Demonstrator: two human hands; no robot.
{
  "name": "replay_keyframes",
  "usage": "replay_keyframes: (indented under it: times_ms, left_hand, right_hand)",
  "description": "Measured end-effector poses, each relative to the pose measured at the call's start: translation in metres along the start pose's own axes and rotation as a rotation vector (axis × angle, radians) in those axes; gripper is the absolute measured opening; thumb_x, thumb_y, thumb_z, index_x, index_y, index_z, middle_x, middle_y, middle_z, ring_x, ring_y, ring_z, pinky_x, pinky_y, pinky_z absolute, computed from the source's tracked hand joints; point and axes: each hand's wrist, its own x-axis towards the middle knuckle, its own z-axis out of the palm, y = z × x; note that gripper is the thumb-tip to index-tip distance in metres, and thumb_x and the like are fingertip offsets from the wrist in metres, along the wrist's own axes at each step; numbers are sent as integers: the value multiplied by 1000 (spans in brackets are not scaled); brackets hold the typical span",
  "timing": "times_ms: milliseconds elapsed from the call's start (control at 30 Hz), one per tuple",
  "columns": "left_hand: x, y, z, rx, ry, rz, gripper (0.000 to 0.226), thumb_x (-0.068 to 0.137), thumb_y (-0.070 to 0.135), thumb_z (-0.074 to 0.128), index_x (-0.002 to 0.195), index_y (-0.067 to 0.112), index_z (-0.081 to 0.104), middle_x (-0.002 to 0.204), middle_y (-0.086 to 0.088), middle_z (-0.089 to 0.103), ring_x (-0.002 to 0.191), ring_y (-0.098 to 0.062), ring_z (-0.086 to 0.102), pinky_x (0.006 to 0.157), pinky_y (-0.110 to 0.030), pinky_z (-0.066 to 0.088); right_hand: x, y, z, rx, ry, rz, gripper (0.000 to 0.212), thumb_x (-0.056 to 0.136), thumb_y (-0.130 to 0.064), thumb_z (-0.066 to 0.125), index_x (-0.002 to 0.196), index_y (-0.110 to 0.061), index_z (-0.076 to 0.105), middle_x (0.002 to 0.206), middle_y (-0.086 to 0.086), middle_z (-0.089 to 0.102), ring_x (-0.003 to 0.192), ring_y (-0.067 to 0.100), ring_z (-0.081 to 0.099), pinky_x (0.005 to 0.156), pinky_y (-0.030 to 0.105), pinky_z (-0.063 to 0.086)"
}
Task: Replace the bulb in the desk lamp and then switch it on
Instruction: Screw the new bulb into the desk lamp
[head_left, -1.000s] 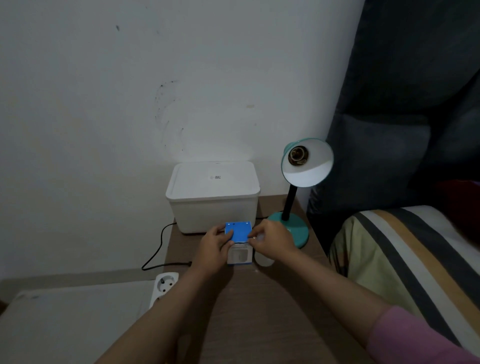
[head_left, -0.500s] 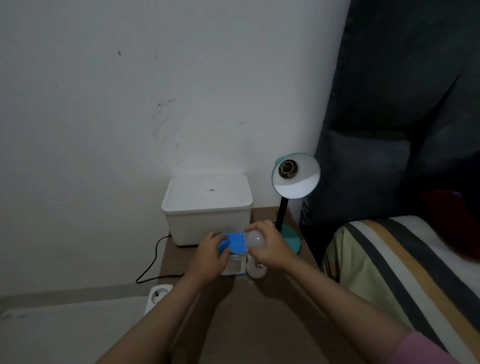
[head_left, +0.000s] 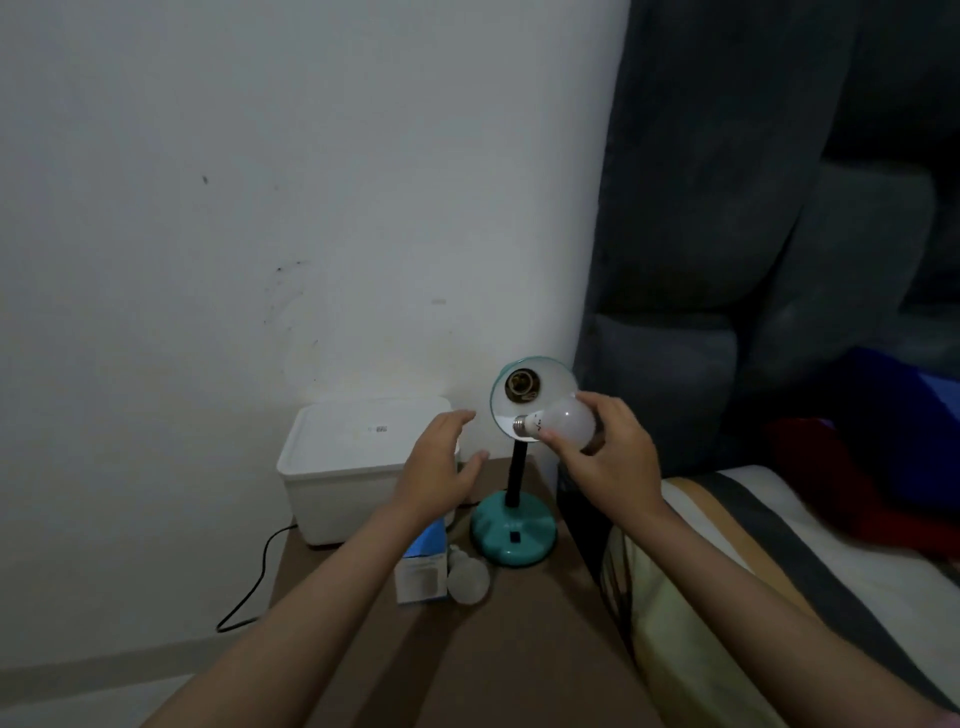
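A teal desk lamp (head_left: 514, 530) stands at the back of the brown table, unlit, its shade (head_left: 550, 387) facing me with the socket (head_left: 521, 385) empty. My right hand (head_left: 608, 457) holds a white bulb (head_left: 563, 423) just below and right of the socket, its screw base pointing left toward the shade. Left of the lamp's black stem, my left hand (head_left: 441, 467) hovers with fingers spread, holding nothing. A blue and white bulb box (head_left: 422, 569) lies on the table under my left forearm, with another white bulb (head_left: 467, 578) lying beside it.
A white lidded plastic box (head_left: 353, 467) sits against the wall behind my left hand. A black cord (head_left: 260, 577) runs down off the table's left edge. A bed with a striped cover (head_left: 753, 566) and a dark padded headboard (head_left: 753, 234) border the table on the right.
My right hand lifted the white bulb from beside the box up to the lamp shade. My left hand let go of the blue box and rose beside the lamp stem.
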Motion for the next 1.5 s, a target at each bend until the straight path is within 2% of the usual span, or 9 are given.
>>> replay_keyframes:
  times_ms: [67,200,367,600,733,900,1100,1300,1500]
  left_hand:
    - [15,8,4,-5,21,22,52,85,20,63,131,11,43,131,-8,51,119,-20,49,101,-33,41]
    - [37,11,16,-10,9,60,60,83,18,65,137,15,38,137,-6,46,123,-20,46,104,-35,40]
    - [49,2,29,12,2,85,65,82,13,65,140,18,34,139,-7,45,127,-19,43,104,-39,41]
    - [49,-6,36,-8,71,89,68,81,1,63,139,24,36,123,-4,57,101,-1,50,90,-24,49]
    - [49,-9,37,-26,78,110,67,81,-2,63,138,22,38,118,-5,58,97,-2,52,87,-23,49]
    - [48,-9,40,-30,89,125,68,79,-3,63,137,22,39,114,-5,59,94,-1,50,86,-19,48]
    - [50,-9,40,-32,100,115,66,78,-3,65,135,21,42,112,-5,60,92,0,50,85,-21,49]
    - [47,-8,40,-42,83,126,66,78,-1,65,135,22,41,110,-5,59,92,-4,54,85,-25,51]
    - [47,-8,39,-42,83,118,66,78,-2,65,135,21,41,110,-6,59,93,-6,54,85,-27,52]
  right_hand:
    - [4,3,1,4,27,-46,54,75,-40,75,121,-19,56,113,-2,53,93,5,51,70,7,42]
    - [12,14,13,13,-13,-98,48,77,-27,76,121,-17,58,120,5,48,103,6,47,80,19,46]
    - [18,27,36,-7,-65,-119,50,80,-10,66,128,-15,52,130,11,41,112,21,51,87,29,51]
    - [24,33,58,-173,-105,-130,51,79,-11,68,128,-16,52,128,16,43,91,34,61,63,37,57]
    - [25,30,61,-195,-113,-182,55,78,-11,71,125,-23,46,125,18,45,85,36,63,56,42,59]
    - [29,29,60,-250,-122,-155,50,79,-13,71,125,-16,53,126,18,47,86,35,63,57,37,55]
    - [40,26,61,-234,-121,-43,53,80,-24,71,128,-16,50,122,16,43,110,34,49,72,38,52]
    - [41,21,65,-170,-73,16,54,80,-37,70,121,-7,50,114,14,42,89,29,57,66,25,43]
    - [38,21,62,-125,-101,-13,57,79,-23,69,129,-8,45,114,14,44,93,31,58,71,31,50]
